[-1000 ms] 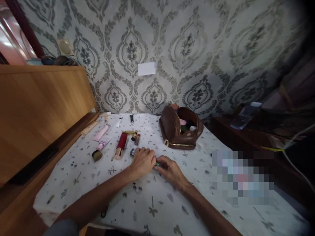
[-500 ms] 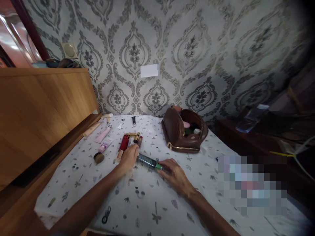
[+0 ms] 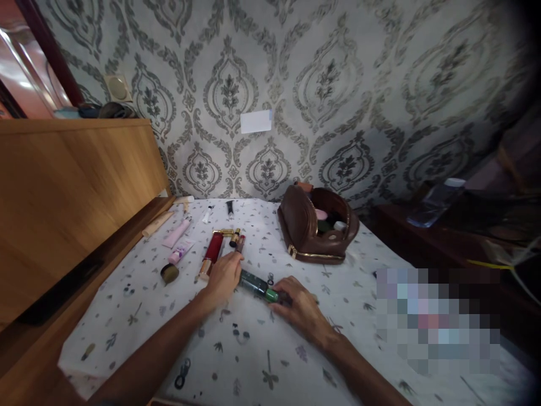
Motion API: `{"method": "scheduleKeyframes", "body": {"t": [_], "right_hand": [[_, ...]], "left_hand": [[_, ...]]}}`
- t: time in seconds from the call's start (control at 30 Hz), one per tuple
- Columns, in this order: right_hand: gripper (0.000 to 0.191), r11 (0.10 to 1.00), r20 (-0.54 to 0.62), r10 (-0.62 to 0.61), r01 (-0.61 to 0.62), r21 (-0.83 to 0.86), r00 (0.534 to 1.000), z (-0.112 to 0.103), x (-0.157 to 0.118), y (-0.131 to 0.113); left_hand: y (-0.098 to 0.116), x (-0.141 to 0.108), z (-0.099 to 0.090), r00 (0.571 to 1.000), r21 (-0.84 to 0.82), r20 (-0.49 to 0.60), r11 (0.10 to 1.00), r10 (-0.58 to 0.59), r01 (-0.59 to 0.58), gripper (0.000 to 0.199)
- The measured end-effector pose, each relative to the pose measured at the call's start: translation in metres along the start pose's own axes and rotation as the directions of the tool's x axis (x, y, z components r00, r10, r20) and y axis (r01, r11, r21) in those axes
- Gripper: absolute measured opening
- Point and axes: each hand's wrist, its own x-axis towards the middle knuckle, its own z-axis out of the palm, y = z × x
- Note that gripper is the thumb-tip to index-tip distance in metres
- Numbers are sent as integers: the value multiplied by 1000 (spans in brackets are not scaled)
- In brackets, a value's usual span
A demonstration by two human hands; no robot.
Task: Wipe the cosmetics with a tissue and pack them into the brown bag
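A dark green cylindrical bottle (image 3: 252, 283) with a brighter green band near one end lies slanted between my hands, just over the sheet. My left hand (image 3: 226, 273) is closed around its left end. At the other end, the fingers of my right hand (image 3: 299, 304) pinch the bright green part; a dark piece shows beneath them. Just beyond my left hand are a red tube (image 3: 213, 246) with a gold cap, a small gold-and-black item (image 3: 235, 237) and a slim reddish stick (image 3: 240, 243). A makeup brush (image 3: 169, 274) lies further left.
An open brown cosmetic bag (image 3: 316, 225) stands at the back right with several items inside. Pink tubes (image 3: 176, 233), a white tube (image 3: 207, 214) and a black tube (image 3: 230, 208) lie at the back left. A wooden panel (image 3: 80, 180) borders the left; a clear bottle (image 3: 435, 204) is at right.
The bottle and both hands have shifted slightly right and towards me. My left hand has uncovered more of the slim reddish stick. The other items stay in place.
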Motion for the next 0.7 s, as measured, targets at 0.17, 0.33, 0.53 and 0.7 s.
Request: {"method": "scheduleKeyframes", "body": {"t": [0.17, 0.33, 0.53, 0.7], "right_hand": [[16, 997, -37, -81, 80, -14, 996, 5, 1, 5], [14, 989, -62, -146, 143, -49, 987, 9, 1, 7], [12, 981, -19, -182, 180, -68, 983, 2, -1, -2], [21, 988, -13, -151, 150, -40, 988, 1, 0, -5]], "left_hand": [[26, -5, -2, 995, 101, 44, 990, 94, -98, 23], [55, -11, 4, 966, 154, 133, 958, 223, -242, 19], [66, -13, 3, 941, 195, 217, 933, 261, -303, 18], [64, -13, -2, 942, 158, 245, 948, 232, -275, 21]]}}
